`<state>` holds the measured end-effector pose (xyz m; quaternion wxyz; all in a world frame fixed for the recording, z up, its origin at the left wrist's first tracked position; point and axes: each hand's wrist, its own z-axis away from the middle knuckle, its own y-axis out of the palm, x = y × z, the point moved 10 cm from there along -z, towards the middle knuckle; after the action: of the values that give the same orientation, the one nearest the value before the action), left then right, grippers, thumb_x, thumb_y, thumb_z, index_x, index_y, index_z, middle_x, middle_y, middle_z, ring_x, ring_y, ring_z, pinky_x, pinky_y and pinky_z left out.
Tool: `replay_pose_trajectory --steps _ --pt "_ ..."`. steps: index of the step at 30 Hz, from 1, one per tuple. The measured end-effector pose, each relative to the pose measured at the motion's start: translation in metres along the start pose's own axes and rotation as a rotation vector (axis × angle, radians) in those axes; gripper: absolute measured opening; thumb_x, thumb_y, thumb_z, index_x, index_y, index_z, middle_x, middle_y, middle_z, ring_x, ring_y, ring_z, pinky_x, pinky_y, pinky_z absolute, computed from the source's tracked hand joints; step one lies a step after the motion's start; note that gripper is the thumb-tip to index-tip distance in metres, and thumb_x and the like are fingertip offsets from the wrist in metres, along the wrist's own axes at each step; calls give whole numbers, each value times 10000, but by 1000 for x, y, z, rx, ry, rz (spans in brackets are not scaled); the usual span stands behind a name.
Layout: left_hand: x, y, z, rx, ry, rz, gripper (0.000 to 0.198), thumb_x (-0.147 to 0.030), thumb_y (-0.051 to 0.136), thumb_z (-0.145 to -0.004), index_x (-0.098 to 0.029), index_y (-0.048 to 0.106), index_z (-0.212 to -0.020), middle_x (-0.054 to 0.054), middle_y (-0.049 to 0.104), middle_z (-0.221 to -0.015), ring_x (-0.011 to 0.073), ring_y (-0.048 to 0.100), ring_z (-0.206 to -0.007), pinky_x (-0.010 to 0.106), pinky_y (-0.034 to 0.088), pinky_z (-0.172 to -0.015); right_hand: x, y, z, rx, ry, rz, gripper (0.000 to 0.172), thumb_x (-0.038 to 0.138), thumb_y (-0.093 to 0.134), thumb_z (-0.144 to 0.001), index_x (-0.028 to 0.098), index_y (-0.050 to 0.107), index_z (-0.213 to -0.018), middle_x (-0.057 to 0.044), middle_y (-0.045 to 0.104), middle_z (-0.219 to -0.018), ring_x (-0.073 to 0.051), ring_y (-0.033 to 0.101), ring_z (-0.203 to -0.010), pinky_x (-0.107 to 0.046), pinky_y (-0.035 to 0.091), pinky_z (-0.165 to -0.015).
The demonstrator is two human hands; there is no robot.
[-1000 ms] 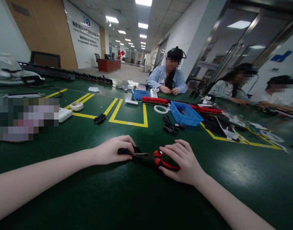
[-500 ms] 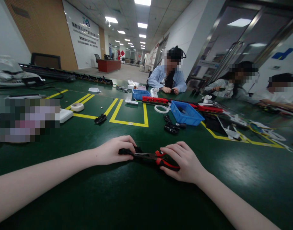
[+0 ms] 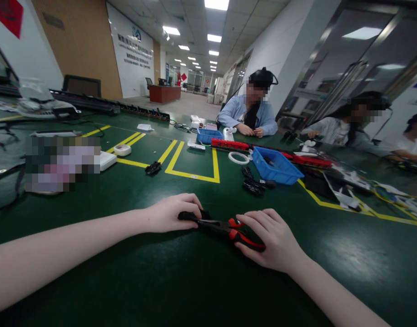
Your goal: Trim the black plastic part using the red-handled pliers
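Observation:
My left hand (image 3: 174, 213) pinches a small black piece (image 3: 186, 216) just above the green table; fingers hide much of it, and its kind is unclear. My right hand (image 3: 275, 238) is closed around the red-and-black handles of long-nose pliers (image 3: 215, 224). Their jaws point left and reach the black piece by my left fingertips. Whether the jaws grip it cannot be made out. Farther off lie a crumpled black bundle (image 3: 153, 168) and several black wrapped pieces (image 3: 253, 186), both apart from my hands.
A blue bin (image 3: 278, 170) stands beyond my right hand, with a white ring (image 3: 239, 157) to its left. Past them runs a red strip (image 3: 230, 145). A tape roll (image 3: 122, 150) and a white box (image 3: 107, 161) lie left. Co-workers sit across the table (image 3: 181, 281).
The view has swung slightly left, so everything sits farther right. My hands keep nearly the same pose; the pliers' handles look spread a little wider.

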<state>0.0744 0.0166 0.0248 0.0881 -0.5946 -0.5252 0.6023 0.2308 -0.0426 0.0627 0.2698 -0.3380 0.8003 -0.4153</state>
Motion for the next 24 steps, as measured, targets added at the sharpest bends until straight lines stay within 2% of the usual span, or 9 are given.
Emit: replay_pose_trajectory --steps 8,15,24 --pt "-7 -4 1 -26 -5 -10 114 -183 671 -876 -186 670 -991 70 605 -1161 218 607 -1074 372 498 -936 -1 2 -2 28 18 -12 395 378 658 -826 157 608 -1150 -122 715 -1019 -234 661 -863 -398 473 -765" --pt "1 0 0 5 -1 -23 131 -217 683 -876 -196 672 -1004 69 602 -1162 221 601 -1075 367 492 -935 -2 2 -1 25 1 5 397 383 657 -831 146 605 -1145 -128 715 -1020 -239 663 -873 -407 465 -780" --pt "-2 -1 1 -8 3 -40 135 -210 683 -876 -203 675 -1010 65 602 -1163 220 600 -1075 360 489 -930 -6 3 1 40 8 -15 416 383 661 -827 159 597 -1171 -116 716 -1029 -233 663 -888 -404 467 -789"
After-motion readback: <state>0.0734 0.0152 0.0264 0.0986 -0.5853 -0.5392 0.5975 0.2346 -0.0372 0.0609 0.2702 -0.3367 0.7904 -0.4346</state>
